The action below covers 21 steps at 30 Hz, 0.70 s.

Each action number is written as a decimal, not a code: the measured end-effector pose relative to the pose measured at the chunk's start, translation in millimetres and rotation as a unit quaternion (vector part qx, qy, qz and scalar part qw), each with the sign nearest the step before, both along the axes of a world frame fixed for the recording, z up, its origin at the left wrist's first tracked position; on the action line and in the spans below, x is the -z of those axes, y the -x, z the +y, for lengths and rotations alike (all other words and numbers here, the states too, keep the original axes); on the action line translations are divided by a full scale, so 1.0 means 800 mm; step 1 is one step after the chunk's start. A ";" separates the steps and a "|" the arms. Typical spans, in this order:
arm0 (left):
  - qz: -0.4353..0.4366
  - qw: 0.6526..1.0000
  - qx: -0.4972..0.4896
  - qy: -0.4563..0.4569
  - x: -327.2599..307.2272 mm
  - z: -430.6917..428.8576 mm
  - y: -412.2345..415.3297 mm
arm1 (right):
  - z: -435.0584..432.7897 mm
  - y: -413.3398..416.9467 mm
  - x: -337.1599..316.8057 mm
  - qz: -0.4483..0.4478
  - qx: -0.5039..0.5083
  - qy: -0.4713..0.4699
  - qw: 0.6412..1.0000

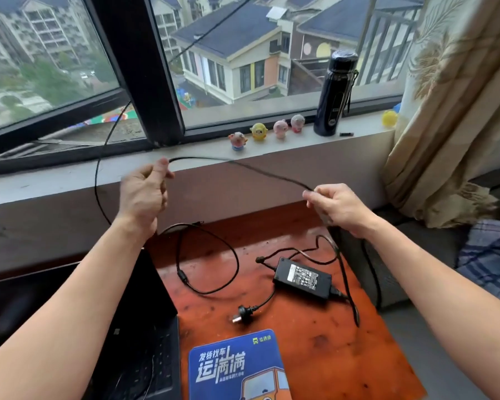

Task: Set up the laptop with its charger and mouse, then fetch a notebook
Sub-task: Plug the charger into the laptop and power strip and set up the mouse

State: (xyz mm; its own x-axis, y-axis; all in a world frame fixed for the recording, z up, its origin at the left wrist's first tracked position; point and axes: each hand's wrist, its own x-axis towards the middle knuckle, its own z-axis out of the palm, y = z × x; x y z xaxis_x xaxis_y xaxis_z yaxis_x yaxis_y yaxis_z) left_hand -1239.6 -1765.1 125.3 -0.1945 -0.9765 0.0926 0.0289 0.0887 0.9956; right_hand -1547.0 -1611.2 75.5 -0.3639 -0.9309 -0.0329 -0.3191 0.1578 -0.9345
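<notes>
Both my hands are raised above the desk and pinch a thin black cable (243,166) stretched between them. My left hand (145,194) grips one part near the windowsill, and from there the cable loops down to the left. My right hand (338,206) grips the other part, to the right. The black charger brick (303,278) lies on the reddish desk (329,342) with its wall plug (243,313) in front of it and a cord loop (208,261) to its left. The open black laptop (145,327) stands at the left, partly hidden by my left forearm. A blue mouse pad (237,368) lies at the front.
On the windowsill (272,148) stand several small toy figures (259,131) and a tall black bottle (335,93). A patterned curtain (451,105) hangs at the right. Plaid fabric (491,255) lies beyond the desk's right edge.
</notes>
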 end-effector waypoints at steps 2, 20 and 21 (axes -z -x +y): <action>-0.016 0.999 -0.051 -0.005 0.013 -0.008 -0.015 | 0.015 0.024 0.028 0.164 0.010 -0.055 0.985; -0.322 0.879 0.351 -0.024 0.083 0.093 0.069 | 0.001 -0.046 0.030 0.102 -0.082 -0.039 0.991; -0.271 0.892 0.356 -0.067 0.085 0.095 0.069 | 0.003 -0.042 0.034 0.091 -0.067 -0.045 0.993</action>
